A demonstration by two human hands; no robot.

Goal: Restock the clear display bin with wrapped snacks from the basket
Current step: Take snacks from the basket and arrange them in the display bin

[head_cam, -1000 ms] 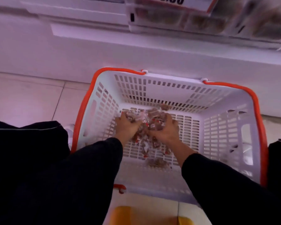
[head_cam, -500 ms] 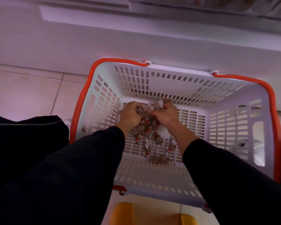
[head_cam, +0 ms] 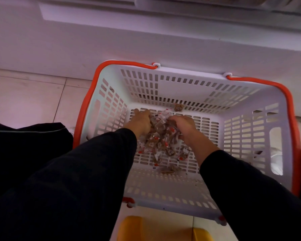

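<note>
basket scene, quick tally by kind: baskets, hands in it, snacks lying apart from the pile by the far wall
white basket with orange rim: 1
hands in the basket: 2, left hand and right hand, both around the pile of wrapped snacks
lone snack by the far wall: 1
total: 4

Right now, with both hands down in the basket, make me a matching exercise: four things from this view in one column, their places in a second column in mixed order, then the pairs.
Things
1. left hand
2. right hand
3. lone snack
4. yellow object

Places
A. on the floor, near side of the basket
B. left side of the snack pile
C. by the basket's far wall, apart from the pile
D. right side of the snack pile

Pairs: 1-B, 2-D, 3-C, 4-A
</note>
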